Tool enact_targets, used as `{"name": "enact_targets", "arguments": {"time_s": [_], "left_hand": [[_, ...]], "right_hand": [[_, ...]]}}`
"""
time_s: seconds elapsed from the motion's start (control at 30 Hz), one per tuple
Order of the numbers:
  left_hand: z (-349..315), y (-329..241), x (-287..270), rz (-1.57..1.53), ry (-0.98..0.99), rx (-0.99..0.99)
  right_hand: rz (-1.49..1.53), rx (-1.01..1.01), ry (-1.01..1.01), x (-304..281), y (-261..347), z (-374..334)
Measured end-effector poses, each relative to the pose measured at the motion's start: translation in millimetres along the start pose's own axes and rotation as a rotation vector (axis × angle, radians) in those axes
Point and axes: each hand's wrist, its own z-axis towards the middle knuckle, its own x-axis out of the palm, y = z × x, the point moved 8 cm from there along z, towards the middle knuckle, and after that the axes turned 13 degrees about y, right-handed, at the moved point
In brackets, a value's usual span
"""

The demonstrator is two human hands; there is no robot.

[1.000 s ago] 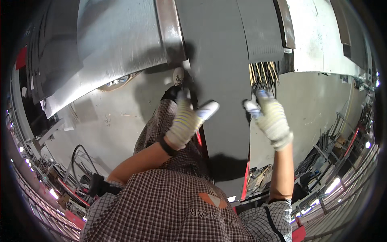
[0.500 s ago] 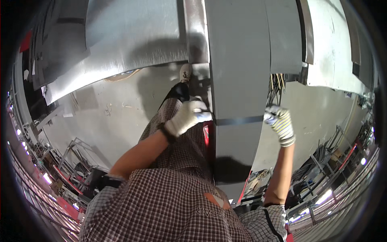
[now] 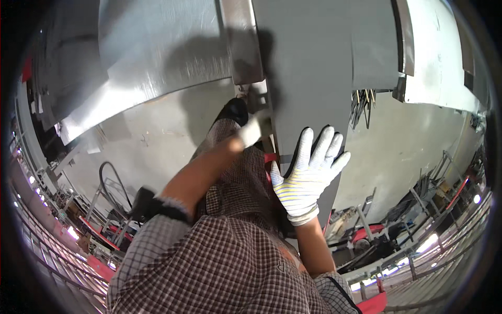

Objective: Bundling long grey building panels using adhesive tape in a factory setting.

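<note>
In the middle, the right hand (image 3: 309, 180) now spreads open over the grey sheet (image 3: 314, 78); the strip earlier stretched between both hands is unclear, suggesting pressing follows pulling. The blurred left hand (image 3: 252, 132) sits apart near the sheet's left edge, hold indistinguishable.

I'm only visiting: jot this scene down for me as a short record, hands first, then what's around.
Right hand: gloved, spread palm down at the grey sheet
Left hand: blurred, left of the sheet; grip unclear
Rods: thin, right of the sheet
Metal plate: shiny, far left
Apron: checked
</note>
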Motion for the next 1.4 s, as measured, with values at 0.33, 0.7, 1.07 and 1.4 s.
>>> {"name": "enact_targets", "arguments": {"time_s": [0.33,0.7,1.07,1.4], "left_hand": [[-78,-162,-14,-0.444,-0.144,0.006],[-35,-115,11,-0.100,-0.259,-0.146],[-23,-153,-39,-0.753,-0.070,-0.115],[8,-153,-45,-0.882,-0.262,0.093]], "right_hand": [[0.481,-0.234,-0.209,-52,1,-11],[0.582,-0.291,0.337,-85,-101,44],[0.749,-0.266,0.085,9,-130,84],[0.695,-0.161,0.326,-9,-98,102]]}}
